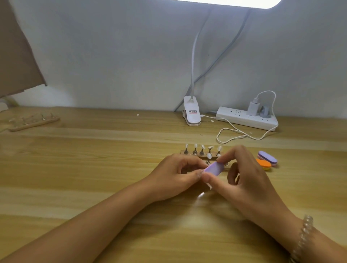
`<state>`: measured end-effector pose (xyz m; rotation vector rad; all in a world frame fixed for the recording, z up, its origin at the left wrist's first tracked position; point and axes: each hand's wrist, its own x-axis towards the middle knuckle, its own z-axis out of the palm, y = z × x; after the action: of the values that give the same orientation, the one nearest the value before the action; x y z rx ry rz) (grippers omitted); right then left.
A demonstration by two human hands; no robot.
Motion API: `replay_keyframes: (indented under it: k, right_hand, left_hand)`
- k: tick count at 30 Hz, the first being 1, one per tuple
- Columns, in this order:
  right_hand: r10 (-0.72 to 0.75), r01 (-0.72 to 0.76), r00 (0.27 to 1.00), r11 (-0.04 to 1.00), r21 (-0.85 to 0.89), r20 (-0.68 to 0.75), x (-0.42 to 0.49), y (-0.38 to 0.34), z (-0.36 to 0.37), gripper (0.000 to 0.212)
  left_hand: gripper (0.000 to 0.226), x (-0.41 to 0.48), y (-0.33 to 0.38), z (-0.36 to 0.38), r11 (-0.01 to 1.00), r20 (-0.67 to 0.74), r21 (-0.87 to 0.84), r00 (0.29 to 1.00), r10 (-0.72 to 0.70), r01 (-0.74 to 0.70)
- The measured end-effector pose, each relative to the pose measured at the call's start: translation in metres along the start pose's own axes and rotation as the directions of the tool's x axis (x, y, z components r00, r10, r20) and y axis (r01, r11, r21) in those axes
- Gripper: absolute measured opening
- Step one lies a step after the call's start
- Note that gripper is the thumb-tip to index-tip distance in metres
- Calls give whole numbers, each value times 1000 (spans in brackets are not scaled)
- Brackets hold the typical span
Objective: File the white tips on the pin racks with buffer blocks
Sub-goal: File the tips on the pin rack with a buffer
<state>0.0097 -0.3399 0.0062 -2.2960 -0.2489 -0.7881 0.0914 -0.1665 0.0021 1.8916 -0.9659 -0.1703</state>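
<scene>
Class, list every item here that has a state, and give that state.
Purple buffer block, held, lifted.
Right hand, pinches the block.
Left hand, pinches the block's end.
Near pin rack, white tips upright.
Spare blocks, lying untouched.
Charger, plugged into the power strip.
Lamp, lit.

The near side of the pin rack point(193, 156) is covered by the left hand point(176, 174), the right hand point(242, 174) and the lilac buffer block point(214, 168) that the right hand pinches, so what the block touches and what the left fingers close on cannot be made out. Far to the left of that rack, a second rack point(33, 123) is blurred, its tips too faint to count. Behind the pin rack, the label on the lamp clamp point(191, 112) is too small to read, and the lamp head point(234, 2) above is cut off by the top edge.
</scene>
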Motion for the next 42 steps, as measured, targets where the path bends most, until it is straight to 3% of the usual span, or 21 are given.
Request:
replay_keyframes:
  k: [3,7,10,12,16,19,21,25,29,33,37,42]
  right_hand:
    - [42,-44,997,999,-23,-68,3,3,-1,45]
    - [-96,101,993,993,-65,74,-3,0,3,44]
    - [53,-52,998,998,26,-32,2,3,-1,42]
    - [73,-72,996,997,20,-60,3,5,-2,42]
    - [-58,59,995,998,-9,85,-3,-1,1,39]
    - [57,-56,998,997,59,-12,2,3,-2,40]
    - [56,-55,998,998,28,-43,4,3,-3,43]
    - [-62,62,993,998,9,98,-2,0,0,41]
    - [74,-72,996,996,47,-42,4,4,-5,41]
    - [-55,54,993,998,13,108,-2,-2,1,39]
    - [113,-111,993,992,57,-20,4,7,-3,34]
    - [107,-107,994,989,100,1,3,6,-2,35]
  left_hand:
    - [15,0,1,-1,1000,-4,-25,1000,6,-6]
    - [18,-1,0,0,1000,-4,5,1000,-12,12]
    - [14,0,1,0,1000,6,-8,1000,-8,8]
    - [14,0,1,-1,1000,0,-15,1000,1,-1]
    - [16,0,-2,-1,999,0,23,1000,-22,22]
    - [14,0,1,-1,1000,8,-18,1000,-14,14]
    - [15,-1,2,-2,1000,9,-27,1000,-13,13]
    - [16,0,0,-1,1000,3,2,1000,-27,27]
    - [15,-1,3,-1,1000,9,-18,1000,-8,8]
    - [15,-1,0,-1,1000,5,1,1000,-20,20]
    - [15,-1,2,-1,1000,24,-4,1000,1,-1]
    - [15,-2,3,0,1000,16,-4,1000,16,-16]
